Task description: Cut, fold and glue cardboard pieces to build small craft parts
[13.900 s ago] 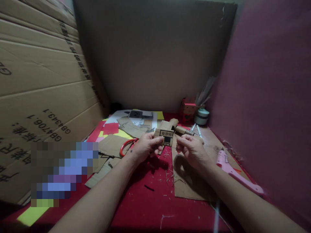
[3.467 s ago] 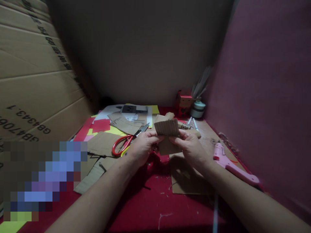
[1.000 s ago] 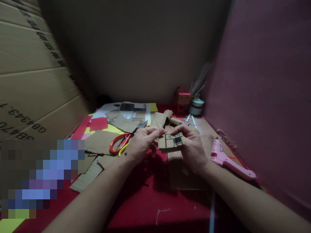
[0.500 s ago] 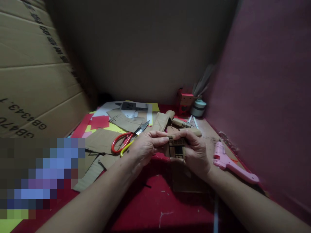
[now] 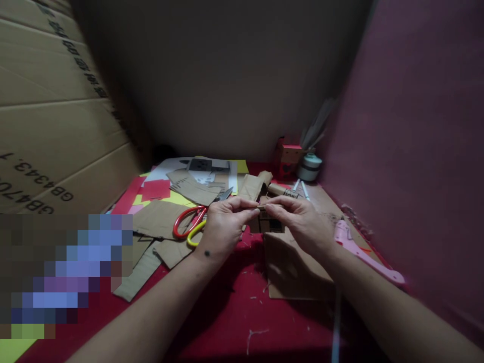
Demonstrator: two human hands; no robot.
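My left hand (image 5: pixel 225 224) and my right hand (image 5: pixel 308 222) meet over the middle of the table. Thumb and fingers of each pinch a small cardboard piece (image 5: pixel 262 207), seen almost edge-on between the fingertips. Below it is cardboard with dark printed marks (image 5: pixel 278 225), partly covered by my right hand. A flat cardboard sheet (image 5: pixel 295 282) lies under my right wrist. Beside my left hand rest scissors (image 5: pixel 183 222) with red and yellow handles, their blades partly hidden. To the right of my right wrist lies a pink glue gun (image 5: pixel 351 249).
Cardboard scraps (image 5: pixel 159 219) and coloured paper (image 5: pixel 156 190) spread over the left side of the red tabletop (image 5: pixel 234 322). At the back stand a red box (image 5: pixel 289 159) and a pale green jar (image 5: pixel 310 166). A large carton wall (image 5: pixel 56 116) rises on the left, a pink panel (image 5: pixel 416 151) on the right.
Both hands have turned, and the small cardboard piece now shows nearly edge-on between the fingertips. More of the flat sheet under my right wrist is uncovered.
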